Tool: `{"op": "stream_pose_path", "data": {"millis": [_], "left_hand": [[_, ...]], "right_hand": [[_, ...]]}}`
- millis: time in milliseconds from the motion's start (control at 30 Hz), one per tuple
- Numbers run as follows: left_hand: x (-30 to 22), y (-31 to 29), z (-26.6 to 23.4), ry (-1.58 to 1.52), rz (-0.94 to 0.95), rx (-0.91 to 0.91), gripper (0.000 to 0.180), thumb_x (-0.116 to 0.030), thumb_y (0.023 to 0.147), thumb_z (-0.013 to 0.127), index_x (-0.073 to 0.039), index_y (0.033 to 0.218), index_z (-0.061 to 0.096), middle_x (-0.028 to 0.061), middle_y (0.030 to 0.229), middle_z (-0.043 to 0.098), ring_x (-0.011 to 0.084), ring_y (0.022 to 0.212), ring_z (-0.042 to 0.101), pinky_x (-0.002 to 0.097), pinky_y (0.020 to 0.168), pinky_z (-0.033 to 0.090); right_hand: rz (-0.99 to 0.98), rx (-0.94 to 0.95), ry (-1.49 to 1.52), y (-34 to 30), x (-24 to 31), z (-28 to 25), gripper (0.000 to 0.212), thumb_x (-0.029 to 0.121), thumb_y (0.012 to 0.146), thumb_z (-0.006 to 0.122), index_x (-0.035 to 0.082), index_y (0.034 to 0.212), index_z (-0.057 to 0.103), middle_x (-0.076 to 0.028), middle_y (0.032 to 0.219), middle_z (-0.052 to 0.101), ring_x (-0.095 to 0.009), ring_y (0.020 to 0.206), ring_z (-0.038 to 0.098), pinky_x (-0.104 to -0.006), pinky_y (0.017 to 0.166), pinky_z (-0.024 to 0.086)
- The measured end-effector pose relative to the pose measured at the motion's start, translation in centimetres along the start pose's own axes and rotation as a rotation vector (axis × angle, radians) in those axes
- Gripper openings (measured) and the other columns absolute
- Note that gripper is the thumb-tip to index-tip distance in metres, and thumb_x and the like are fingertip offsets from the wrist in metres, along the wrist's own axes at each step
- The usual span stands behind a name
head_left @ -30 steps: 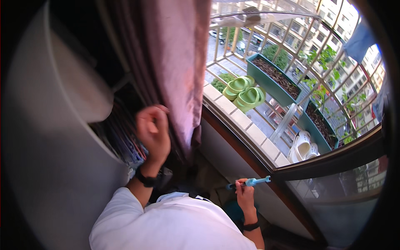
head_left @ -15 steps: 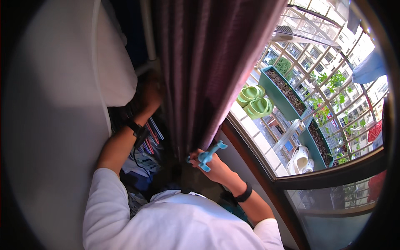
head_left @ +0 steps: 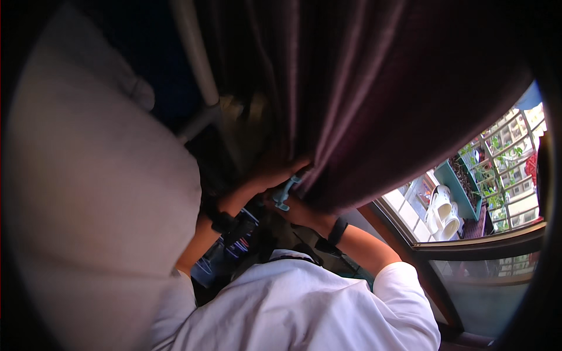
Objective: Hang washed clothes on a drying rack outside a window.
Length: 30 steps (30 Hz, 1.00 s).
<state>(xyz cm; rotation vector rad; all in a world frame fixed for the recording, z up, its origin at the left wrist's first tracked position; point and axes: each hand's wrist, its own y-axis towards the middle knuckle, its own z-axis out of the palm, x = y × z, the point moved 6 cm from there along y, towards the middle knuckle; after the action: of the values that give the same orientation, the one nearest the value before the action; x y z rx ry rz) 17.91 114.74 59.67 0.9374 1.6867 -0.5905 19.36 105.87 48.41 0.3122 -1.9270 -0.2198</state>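
In front of me hangs a dark purple curtain (head_left: 351, 105), its folds gathered towards my hands. At its lower edge my left hand (head_left: 280, 171) has its fingers closed on the cloth, dim in the shadow. Just below it, my right hand (head_left: 297, 212) holds a light-blue plastic clip (head_left: 283, 198) with a forked end. The clip's upper end lies close to the gathered curtain; whether it bites on the cloth I cannot tell. Both wrists wear black bands.
A large pale, cloth-covered bulk (head_left: 105, 193) fills the left side. Behind it stands a pale pole (head_left: 196, 52). Right of the curtain, a brown-framed window (head_left: 404, 234) opens onto a balcony with white clogs (head_left: 443, 213), a green planter (head_left: 459, 187) and a metal grille (head_left: 509, 158).
My left hand has come right, from beside the pole to the curtain's edge near my right hand. The curtain now spreads further right and covers more of the window.
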Motion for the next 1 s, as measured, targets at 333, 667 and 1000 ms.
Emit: {"op": "stream_pose_path", "data": {"millis": [333, 667, 1000], "left_hand": [[-5.9, 6.3, 1.8, 0.096, 0.457, 0.371, 0.077, -0.029, 0.078, 0.071, -0.002, 0.138, 0.030, 0.0176, 0.136, 0.041, 0.0268, 0.126, 0.039, 0.0370, 0.104, 0.033], [-4.2, 3.6, -2.9, -0.104, 0.059, 0.136, 0.065, -0.030, 0.089, 0.059, -0.005, 0.141, 0.028, 0.0186, 0.141, 0.035, 0.0269, 0.131, 0.034, 0.0360, 0.107, 0.027], [-0.7, -8.4, -3.8, 0.034, 0.143, -0.715, 0.053, -0.020, 0.086, 0.062, 0.000, 0.129, 0.039, 0.0143, 0.129, 0.047, 0.0233, 0.118, 0.046, 0.0352, 0.098, 0.035]], "right_hand": [[0.296, -0.034, -0.164, 0.1, -1.4, -3.5, 0.019, 0.017, 0.088, 0.059, 0.005, 0.104, 0.058, -0.014, 0.097, 0.062, -0.026, 0.088, 0.058, -0.0342, 0.078, 0.047], [0.148, -0.170, -0.343, 4.8, -4.6, -4.1, 0.026, 0.016, 0.086, 0.058, 0.001, 0.107, 0.057, -0.022, 0.096, 0.061, -0.033, 0.096, 0.058, -0.0395, 0.080, 0.044], [0.215, -0.391, -0.753, 15.7, -16.8, -2.2, 0.031, 0.024, 0.086, 0.055, -0.001, 0.105, 0.056, -0.020, 0.104, 0.057, -0.034, 0.099, 0.054, -0.0398, 0.087, 0.042]]}}
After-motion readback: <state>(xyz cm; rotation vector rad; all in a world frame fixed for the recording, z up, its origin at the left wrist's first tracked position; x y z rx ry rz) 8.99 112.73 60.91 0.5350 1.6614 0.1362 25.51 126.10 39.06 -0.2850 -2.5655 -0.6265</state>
